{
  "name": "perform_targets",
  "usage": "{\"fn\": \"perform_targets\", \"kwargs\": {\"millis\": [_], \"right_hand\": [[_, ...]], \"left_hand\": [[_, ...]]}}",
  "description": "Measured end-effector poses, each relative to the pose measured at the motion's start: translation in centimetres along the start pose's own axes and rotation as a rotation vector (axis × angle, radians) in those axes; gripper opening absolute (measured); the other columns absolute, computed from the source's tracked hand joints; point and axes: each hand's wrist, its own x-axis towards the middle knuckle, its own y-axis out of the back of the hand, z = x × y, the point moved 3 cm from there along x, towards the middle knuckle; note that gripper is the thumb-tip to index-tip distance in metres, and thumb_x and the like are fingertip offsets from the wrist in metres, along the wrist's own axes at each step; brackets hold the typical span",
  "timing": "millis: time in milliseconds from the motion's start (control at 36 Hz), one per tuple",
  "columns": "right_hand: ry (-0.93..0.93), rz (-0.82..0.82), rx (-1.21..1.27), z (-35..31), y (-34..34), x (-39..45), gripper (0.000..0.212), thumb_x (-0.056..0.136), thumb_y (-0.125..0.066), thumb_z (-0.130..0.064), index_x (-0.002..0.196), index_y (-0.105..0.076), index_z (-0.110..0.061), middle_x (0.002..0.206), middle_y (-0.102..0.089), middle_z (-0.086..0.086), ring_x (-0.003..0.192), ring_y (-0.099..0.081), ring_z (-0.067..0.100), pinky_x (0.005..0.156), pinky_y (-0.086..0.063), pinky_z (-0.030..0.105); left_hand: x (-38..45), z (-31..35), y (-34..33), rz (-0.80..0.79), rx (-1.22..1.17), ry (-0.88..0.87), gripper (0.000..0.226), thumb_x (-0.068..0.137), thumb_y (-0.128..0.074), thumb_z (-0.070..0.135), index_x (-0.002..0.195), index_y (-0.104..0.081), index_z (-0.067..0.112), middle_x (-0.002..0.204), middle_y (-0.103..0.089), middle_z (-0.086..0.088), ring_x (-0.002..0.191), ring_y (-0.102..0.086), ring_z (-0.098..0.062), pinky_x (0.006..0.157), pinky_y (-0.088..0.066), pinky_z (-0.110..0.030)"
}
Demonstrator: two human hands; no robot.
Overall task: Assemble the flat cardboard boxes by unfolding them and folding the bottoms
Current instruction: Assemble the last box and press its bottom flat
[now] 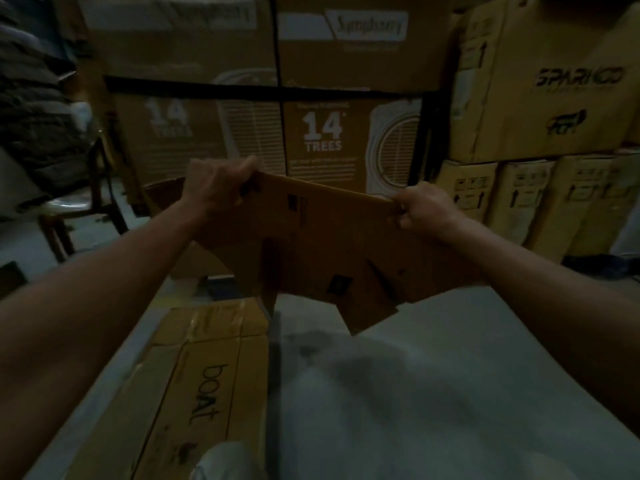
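Storeroom: box (311, 244) top edge btwn fingers (239, 197).

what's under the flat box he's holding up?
Below the held cardboard box, gripped by left hand and right hand, lie a pale floor and a flattened "boAt" carton. The carton's far end is hidden behind the box's hanging flaps.
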Motion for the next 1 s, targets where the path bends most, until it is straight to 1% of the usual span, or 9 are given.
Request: {"fn": "perform_targets", "kwargs": {"millis": [83, 278, 389, 500, 583, 694, 833, 917, 1000], "right_hand": [[0.066, 0.057, -0.02, -4.2, -0.9, 2.5, 0.023, 0.091, -0.058, -0.021, 0.113, -0.065, -0.018, 0.087, -0.059, 0.002, 0.087, -0.06, 0.023, 0.073, -0.043, 0.031], [0.239, 0.114, -0.098, -13.5, -5.3, 7.9, 0.025, 0.09, -0.051, -0.019, 0.114, -0.057, -0.024, 0.081, -0.049, -0.004, 0.082, -0.06, 0.022, 0.072, -0.034, 0.034], [0.359, 0.101, -0.169, -19.0, -9.3, 10.0, 0.019, 0.091, -0.054, -0.021, 0.109, -0.059, -0.023, 0.08, -0.055, -0.001, 0.078, -0.059, 0.02, 0.069, -0.038, 0.031], [0.474, -0.042, -0.212, -23.8, -15.5, 10.3, 0.028, 0.096, -0.046, -0.013, 0.122, -0.054, -0.016, 0.099, -0.067, 0.008, 0.091, -0.064, 0.028, 0.068, -0.038, 0.033], [0.552, -0.181, -0.207, -27.2, -21.0, 8.6, 0.034, 0.098, -0.039, -0.012, 0.129, -0.052, -0.016, 0.107, -0.066, 0.009, 0.098, -0.063, 0.028, 0.07, -0.037, 0.034], [0.652, -0.286, -0.229, -30.4, -26.7, 5.1, 0.034, 0.096, -0.043, -0.009, 0.129, -0.053, -0.014, 0.117, -0.063, 0.008, 0.109, -0.059, 0.029, 0.08, -0.045, 0.038], [0.568, -0.491, -0.126, -30.5, -33.3, 1.2, 0.048, 0.096, -0.045, -0.005, 0.142, -0.035, -0.009, 0.122, -0.061, 0.012, 0.105, -0.059, 0.031, 0.071, -0.031, 0.034], [0.463, -0.562, -0.042, -30.3, -36.1, 0.5, 0.056, 0.093, -0.049, -0.001, 0.144, -0.028, -0.01, 0.132, -0.052, 0.015, 0.117, -0.05, 0.033, 0.076, -0.036, 0.038], [0.367, -0.634, -0.033, -30.2, -38.7, -0.1, 0.058, 0.089, -0.053, 0.0, 0.141, -0.03, -0.012, 0.137, -0.045, 0.016, 0.124, -0.043, 0.035, 0.09, -0.042, 0.045]], "left_hand": [[-1.5, -4.0, 0.9, 0.045, 0.004, 0.042, 0.018, 0.082, -0.06, 0.026, 0.093, -0.057, 0.012, 0.07, -0.063, -0.014, 0.052, -0.06, -0.031, 0.049, -0.031, -0.029], [-7.8, -11.7, -0.2, 0.091, -0.025, 0.075, 0.059, 0.076, -0.035, 0.061, 0.083, -0.058, 0.007, 0.058, -0.055, -0.018, 0.043, -0.054, -0.029, 0.049, -0.028, -0.025], [-13.4, -15.8, -4.3, 0.016, 0.038, 0.247, 0.041, 0.077, -0.066, 0.05, 0.079, -0.047, 0.014, 0.061, -0.055, -0.015, 0.045, -0.054, -0.028, 0.044, -0.033, -0.029], [-20.6, -16.2, -9.7, -0.137, 0.037, 0.437, 0.026, 0.078, -0.078, 0.025, 0.085, -0.061, 0.007, 0.064, -0.059, -0.018, 0.047, -0.056, -0.027, 0.045, -0.043, -0.033], [-27.1, -15.2, -13.6, -0.38, -0.005, 0.609, 0.025, 0.083, -0.073, 0.023, 0.1, -0.067, 0.007, 0.08, -0.066, -0.023, 0.062, -0.064, -0.036, 0.056, -0.049, -0.041], [-33.6, -14.2, -17.3, -0.571, -0.075, 0.661, 0.031, 0.073, -0.079, 0.038, 0.085, -0.061, 0.016, 0.07, -0.064, -0.007, 0.054, -0.062, -0.026, 0.05, -0.046, -0.03], [-37.4, -13.7, -20.2, -0.742, -0.034, 0.498, 0.049, 0.076, -0.064, 0.0, 0.122, -0.062, 0.016, 0.103, -0.07, -0.01, 0.078, -0.068, -0.028, 0.063, -0.053, -0.033], [-38.4, -12.7, -21.5, -0.844, 0.068, 0.394, 0.055, 0.09, -0.046, 0.006, 0.14, -0.041, 0.029, 0.135, -0.054, 0.002, 0.121, -0.053, -0.02, 0.094, -0.04, -0.028], [-40.5, -12.2, -22.6, -0.959, 0.01, 0.421, 0.055, 0.095, -0.04, 0.009, 0.145, -0.033, 0.03, 0.146, -0.043, 0.005, 0.129, -0.046, -0.017, 0.105, -0.032, -0.028]]}}
